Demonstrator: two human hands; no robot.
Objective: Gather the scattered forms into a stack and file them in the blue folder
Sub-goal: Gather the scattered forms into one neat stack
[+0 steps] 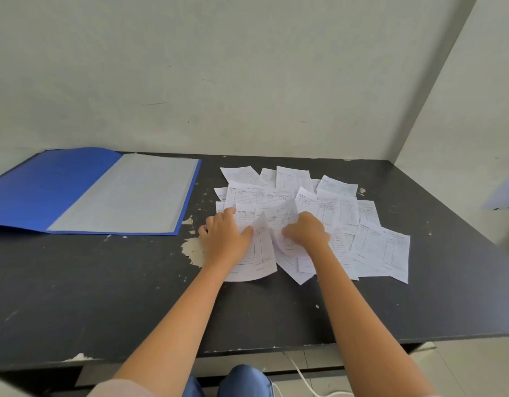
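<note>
The forms [313, 222] scattered over the counter [104, 296] carry printed tables with ruled columns and short header lines, but the print is too small and blurred for any word or number to be read. The open blue folder [46, 190] shows no legible label, brand or sign on its cover or on the pale inner sheet.
</note>
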